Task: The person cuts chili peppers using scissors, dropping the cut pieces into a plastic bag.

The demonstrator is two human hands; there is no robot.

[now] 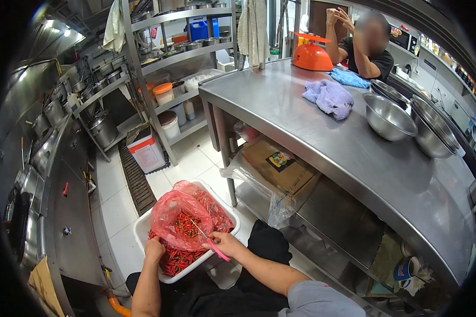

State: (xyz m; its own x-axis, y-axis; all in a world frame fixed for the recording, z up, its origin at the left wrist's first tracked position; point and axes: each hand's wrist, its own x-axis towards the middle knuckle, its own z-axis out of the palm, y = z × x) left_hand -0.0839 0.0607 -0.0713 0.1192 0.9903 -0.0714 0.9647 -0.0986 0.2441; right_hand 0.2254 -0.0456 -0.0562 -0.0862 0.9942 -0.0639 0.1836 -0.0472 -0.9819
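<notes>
A white basket (141,232) in front of my knees holds many small red chilies (181,260) and a pink plastic bag (169,222) with more chilies, some with green stems, inside its opening. My right hand (225,245) is closed on pink-handled scissors (217,250), whose blades point up and left over the bag's opening. At the left side of the bag, my left hand (154,250) has its fingers pressed together by the chilies; what they hold is too small to make out.
A steel table (301,124) stands at right with an orange scale (312,55), purple cloth (329,99) and metal bowls (388,117). Behind it is a person (373,50). A lidded bucket (145,148), shelves (182,58) and a floor drain (135,177) lie ahead; a steel counter (71,211) is left.
</notes>
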